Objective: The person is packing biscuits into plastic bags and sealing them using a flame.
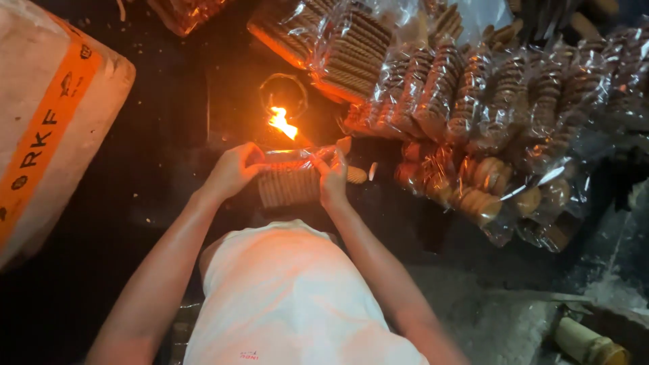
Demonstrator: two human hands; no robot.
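A clear plastic packet of biscuits (pixel 292 181), brown rounds stacked on edge in rows, is held between both hands just in front of the person's chest, low over the dark floor; its top edge of film is lifted toward a small open flame (pixel 282 123) that burns just beyond it. The left hand (pixel 233 170) is closed round the packet's left end, fingers curled over the film and thumb tucked under; the right hand (pixel 332 177) grips the right end, fingers bent and pinching the plastic at the top corner. A loose biscuit (pixel 356 175) lies just beside the right hand; behind the flame a round glass rim (pixel 284 91) shows faintly in the glow. Farther out to the right, a heap of sealed biscuit packets (pixel 487 101) is spread across the floor, some long stacks, some wider rounds, the wrap catching the orange light. Well apart at the far left stands a white sack with an orange stripe (pixel 47 128). The person wears a white sleeveless top (pixel 291 297).
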